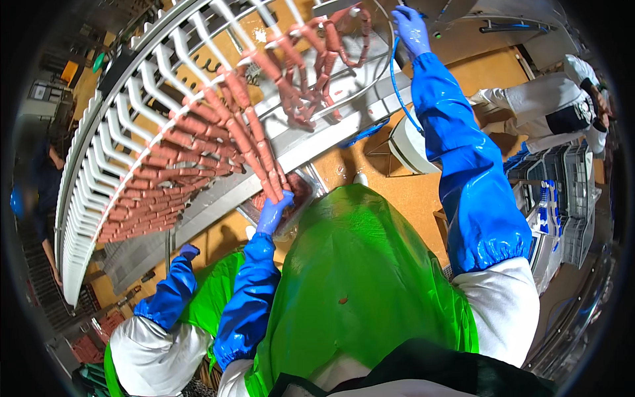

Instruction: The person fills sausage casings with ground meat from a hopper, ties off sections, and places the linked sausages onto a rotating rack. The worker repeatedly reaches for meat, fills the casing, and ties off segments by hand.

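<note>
My left hand (274, 212), in a blue glove, is closed round the lower ends of several pink linked sausages (246, 135). They slant down to it from the white hooks (185, 56) of a curved rack. My right hand (411, 32), gloved in blue too, reaches up to the far right, beside the metal machine. Its fingers look stretched out, and a thin blue hose (395, 76) hangs beside it. More sausage strings (297, 73) hang in loops from hooks between my hands. Under my left hand, a tray (297, 198) holds reddish meat.
A metal ledge (324, 137) runs below the rack. On my left a co-worker's blue sleeve (169, 291) and gloved hand come close. Another person in white (539, 106) stands at the right, near stacked grey crates (565, 198). A white bin (411, 145) stands below my right arm.
</note>
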{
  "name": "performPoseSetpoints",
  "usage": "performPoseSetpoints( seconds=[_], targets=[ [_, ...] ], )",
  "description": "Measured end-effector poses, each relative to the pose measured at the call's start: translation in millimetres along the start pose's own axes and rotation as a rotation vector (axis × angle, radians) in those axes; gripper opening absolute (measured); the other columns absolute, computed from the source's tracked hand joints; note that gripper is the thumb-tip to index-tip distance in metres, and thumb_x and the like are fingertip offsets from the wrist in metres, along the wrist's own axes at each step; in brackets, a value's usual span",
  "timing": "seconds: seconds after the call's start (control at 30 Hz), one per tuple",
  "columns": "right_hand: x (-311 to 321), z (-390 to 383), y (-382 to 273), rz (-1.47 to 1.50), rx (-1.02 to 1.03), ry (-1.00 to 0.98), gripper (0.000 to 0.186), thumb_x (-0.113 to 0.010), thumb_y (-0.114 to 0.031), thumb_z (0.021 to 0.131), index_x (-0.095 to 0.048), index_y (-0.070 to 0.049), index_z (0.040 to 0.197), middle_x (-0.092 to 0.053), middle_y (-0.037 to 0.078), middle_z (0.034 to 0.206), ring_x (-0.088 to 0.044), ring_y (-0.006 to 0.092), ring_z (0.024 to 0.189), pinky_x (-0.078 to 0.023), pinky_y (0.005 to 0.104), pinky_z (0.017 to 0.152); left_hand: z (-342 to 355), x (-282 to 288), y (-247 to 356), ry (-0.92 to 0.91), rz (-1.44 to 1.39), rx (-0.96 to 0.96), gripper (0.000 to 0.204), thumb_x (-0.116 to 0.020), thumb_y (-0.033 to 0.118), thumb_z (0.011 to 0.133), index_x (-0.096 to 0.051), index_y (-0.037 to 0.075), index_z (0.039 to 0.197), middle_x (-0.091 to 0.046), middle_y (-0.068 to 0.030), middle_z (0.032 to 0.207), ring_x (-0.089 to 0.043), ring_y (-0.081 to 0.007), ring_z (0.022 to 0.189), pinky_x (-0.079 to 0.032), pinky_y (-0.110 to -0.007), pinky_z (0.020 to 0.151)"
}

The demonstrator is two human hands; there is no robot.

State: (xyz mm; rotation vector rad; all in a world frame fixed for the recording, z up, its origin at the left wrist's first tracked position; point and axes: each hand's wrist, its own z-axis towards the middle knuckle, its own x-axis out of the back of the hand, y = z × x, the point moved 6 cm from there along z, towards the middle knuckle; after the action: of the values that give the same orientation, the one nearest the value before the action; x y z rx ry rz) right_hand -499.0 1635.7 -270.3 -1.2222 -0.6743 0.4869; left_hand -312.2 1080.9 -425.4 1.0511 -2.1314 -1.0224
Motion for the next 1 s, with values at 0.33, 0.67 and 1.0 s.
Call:
performPoseSetpoints(
  seconds=[0.33, 0.67, 1.0],
  targets=[
    [-26, 3, 6, 0.024, 0.022, -0.145, 0.035, -0.060, -0.020, 0.090, -0.055, -0.002, 0.119, -0.061, 0.013, 0.106, -0.058, 0.0206, 0.098, -0.048, 0.0328, 0.085, 16, -6, -46, 0.095, -0.168, -0.012, 0.036, -0.057, 0.028, 0.095, -0.057, -0.001, 0.116, -0.065, -0.0072, 0.102, -0.061, -0.0168, 0.093, -0.048, -0.030, 0.083],
    [-27, -34, -6, 0.045, -0.008, -0.225, 0.029, -0.060, -0.022, 0.091, -0.061, -0.005, 0.114, -0.060, 0.014, 0.113, -0.058, 0.0197, 0.102, -0.047, 0.0323, 0.088, 9, -19, -21, 0.138, -0.444, -0.014, 0.043, -0.058, 0.030, 0.094, -0.056, -0.002, 0.123, -0.063, -0.0061, 0.108, -0.059, -0.0134, 0.094, -0.047, -0.027, 0.084],
    [-114, -374, -31, -0.267, -0.073, -1.408, 0.054, -0.063, -0.025, 0.090, -0.044, -0.003, 0.135, -0.060, 0.021, 0.119, -0.059, 0.0290, 0.108, -0.043, 0.0383, 0.096, 18, -44, 70, 0.000, -0.681, 0.019, 0.023, -0.047, 0.022, 0.098, -0.054, 0.002, 0.092, -0.061, -0.0127, 0.082, -0.062, -0.0246, 0.076, -0.050, -0.037, 0.075]
  ],
)
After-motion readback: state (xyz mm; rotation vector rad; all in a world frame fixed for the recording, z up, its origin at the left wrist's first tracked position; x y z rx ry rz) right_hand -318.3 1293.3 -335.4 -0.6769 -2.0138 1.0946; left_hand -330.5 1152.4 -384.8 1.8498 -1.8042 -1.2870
